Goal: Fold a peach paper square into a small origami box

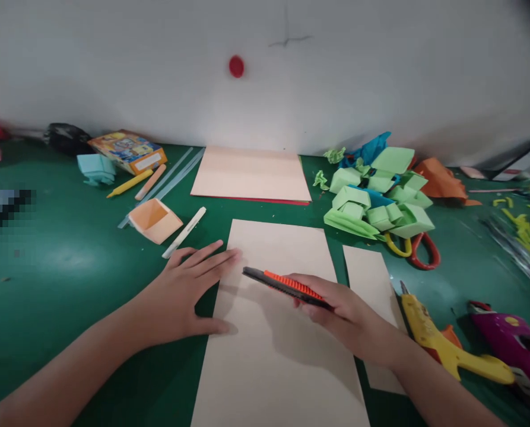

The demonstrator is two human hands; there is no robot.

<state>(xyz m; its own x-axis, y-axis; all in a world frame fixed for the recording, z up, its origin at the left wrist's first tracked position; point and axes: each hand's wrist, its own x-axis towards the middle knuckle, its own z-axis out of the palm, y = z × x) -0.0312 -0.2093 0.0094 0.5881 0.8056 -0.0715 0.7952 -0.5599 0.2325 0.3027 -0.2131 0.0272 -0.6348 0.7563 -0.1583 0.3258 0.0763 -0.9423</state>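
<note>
A long cream sheet of paper lies in front of me on the green tabletop. My left hand is spread palm down at its left edge, with fingertips and thumb on the paper. In my right hand is a black utility knife with an orange ribbed grip, tilted above the sheet and pointing left. No bare blade shows. To the right, a narrower cream strip lies partly under my right wrist. A white stick-like marker rests just beyond my left fingers.
A stack of peach paper lies near the wall. Folded green paper pieces cover scissors at right, near a yellow glue gun and a purple one. An orange paper box and crayon box are at left.
</note>
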